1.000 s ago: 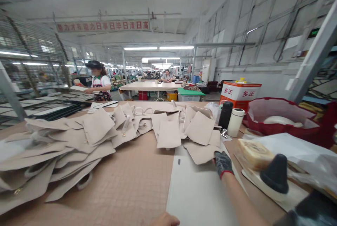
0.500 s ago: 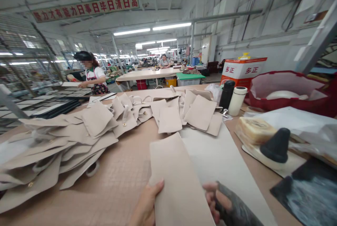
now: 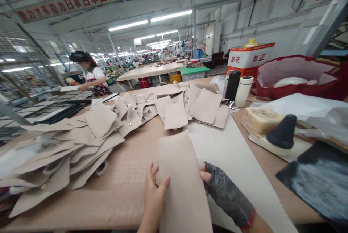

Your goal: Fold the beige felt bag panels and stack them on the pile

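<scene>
Over the near part of the tabletop [image 3: 130, 178], a long beige leather-look panel [image 3: 181, 178] is held lengthwise, partly in front of a white sheet [image 3: 261, 178]. Its left edge is gripped by the bare left hand [image 3: 154, 195], the thumb laid on the face. The right edge is met by the right hand [image 3: 225, 191], in a dark fingerless glove [image 3: 233, 200]; whether its fingers are closed behind cannot be told. The panel is judged light and springy, easily creased, so it would best be taken by both long edges.
</scene>
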### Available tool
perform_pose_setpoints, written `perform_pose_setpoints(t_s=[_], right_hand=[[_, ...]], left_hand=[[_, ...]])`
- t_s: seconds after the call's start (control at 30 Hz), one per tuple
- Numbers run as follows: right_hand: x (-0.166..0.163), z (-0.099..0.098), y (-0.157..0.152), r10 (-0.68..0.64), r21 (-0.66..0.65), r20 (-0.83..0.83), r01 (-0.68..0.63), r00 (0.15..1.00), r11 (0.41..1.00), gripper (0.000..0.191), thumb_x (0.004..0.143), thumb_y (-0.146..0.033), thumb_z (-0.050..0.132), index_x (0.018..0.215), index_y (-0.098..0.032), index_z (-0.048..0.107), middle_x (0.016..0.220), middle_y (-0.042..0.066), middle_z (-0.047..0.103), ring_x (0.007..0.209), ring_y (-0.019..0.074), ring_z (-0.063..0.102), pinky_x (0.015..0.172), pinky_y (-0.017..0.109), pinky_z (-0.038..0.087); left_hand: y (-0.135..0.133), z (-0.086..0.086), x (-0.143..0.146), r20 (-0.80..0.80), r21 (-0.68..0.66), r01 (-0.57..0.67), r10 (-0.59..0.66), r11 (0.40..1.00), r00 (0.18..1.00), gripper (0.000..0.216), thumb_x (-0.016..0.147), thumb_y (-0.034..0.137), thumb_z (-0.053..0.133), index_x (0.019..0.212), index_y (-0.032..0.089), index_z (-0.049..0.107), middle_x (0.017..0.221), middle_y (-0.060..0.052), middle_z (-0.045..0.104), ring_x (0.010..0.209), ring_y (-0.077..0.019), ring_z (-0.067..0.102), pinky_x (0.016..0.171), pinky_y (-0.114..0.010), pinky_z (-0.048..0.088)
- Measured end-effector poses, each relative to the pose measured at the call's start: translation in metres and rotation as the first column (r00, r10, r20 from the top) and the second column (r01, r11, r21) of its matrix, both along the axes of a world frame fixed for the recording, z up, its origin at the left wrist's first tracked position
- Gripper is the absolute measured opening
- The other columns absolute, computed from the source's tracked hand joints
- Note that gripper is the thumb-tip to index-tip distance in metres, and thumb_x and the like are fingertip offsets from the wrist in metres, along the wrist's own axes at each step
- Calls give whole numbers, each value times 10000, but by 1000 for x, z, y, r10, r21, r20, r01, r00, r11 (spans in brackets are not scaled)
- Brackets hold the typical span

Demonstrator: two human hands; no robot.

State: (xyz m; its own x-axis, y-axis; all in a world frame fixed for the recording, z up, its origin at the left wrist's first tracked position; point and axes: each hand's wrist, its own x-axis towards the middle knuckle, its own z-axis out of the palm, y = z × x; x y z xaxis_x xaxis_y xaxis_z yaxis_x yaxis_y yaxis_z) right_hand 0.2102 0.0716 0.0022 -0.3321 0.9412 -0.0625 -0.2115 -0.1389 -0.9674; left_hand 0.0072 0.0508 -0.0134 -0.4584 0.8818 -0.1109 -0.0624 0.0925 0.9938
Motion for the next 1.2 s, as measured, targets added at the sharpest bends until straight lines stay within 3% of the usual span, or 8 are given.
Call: perform_pose_setpoints(t_s=[0.07,0.13,0.23,0.4,0.6,0.8,0.93,1.2], right_hand=[[-6,3,-1,-3,-28,16,3,1000,1000,289,770,-429,582,647,-179,508,551,-38,507,506,99,472,506,238,390],[-14,6,-1,2,-49,53,0,999,999,296,745,-436,588,620,-185,489,527,-45,491,492,98,463,493,238,384],[-25,4,0,13,-16,139,-11,990,1000,265,737,-419,568,620,-192,495,529,-38,506,502,112,489,498,247,410],[-35,-1,1,-45,59,334,27,942,998,242,730,-424,531,640,-200,516,511,-27,524,461,120,480,444,246,399],[-34,4,-5,46,13,225,-50,973,999,275,703,-457,518,625,-193,513,557,-1,552,503,130,503,502,268,426],[-4,-24,11,-187,35,379,188,906,982,207,632,-401,505,540,-225,449,456,-46,466,444,112,445,458,254,391],[-7,-31,21,-174,12,402,185,899,983,214,643,-411,518,564,-218,469,472,-46,495,448,115,476,466,251,411],[-37,-8,-13,-173,92,352,149,920,984,656,694,-481,610,1250,-195,413,1117,108,619,857,214,647,661,306,531]], left_hand=[[1,5,4,-334,156,-33,84,987,939,439,645,397,735,998,183,588,1087,-117,617,1094,-303,532,913,-396,428],[1,12,14,-464,104,170,-103,980,880,294,752,473,604,755,179,590,825,-72,634,861,-252,590,772,-343,460],[1,22,31,-394,-79,394,-392,916,831,376,789,514,536,607,192,471,568,9,519,578,-163,520,556,-261,401],[6,17,40,-234,-140,444,-466,885,854,410,766,551,542,612,207,379,512,38,479,504,-136,491,490,-231,352],[2,19,31,-201,-144,538,-557,831,806,339,801,473,512,634,189,430,524,22,506,508,-142,521,500,-229,375],[-5,33,-4,-329,-28,326,-316,945,890,327,832,427,469,605,194,435,536,25,483,523,-139,511,533,-234,400],[-10,33,-7,-499,17,296,-248,955,830,315,859,392,448,614,194,443,568,18,485,552,-138,497,553,-235,381],[-2,32,18,-574,-8,246,-206,969,792,308,849,356,418,584,211,357,534,35,423,520,-130,458,513,-231,333]])
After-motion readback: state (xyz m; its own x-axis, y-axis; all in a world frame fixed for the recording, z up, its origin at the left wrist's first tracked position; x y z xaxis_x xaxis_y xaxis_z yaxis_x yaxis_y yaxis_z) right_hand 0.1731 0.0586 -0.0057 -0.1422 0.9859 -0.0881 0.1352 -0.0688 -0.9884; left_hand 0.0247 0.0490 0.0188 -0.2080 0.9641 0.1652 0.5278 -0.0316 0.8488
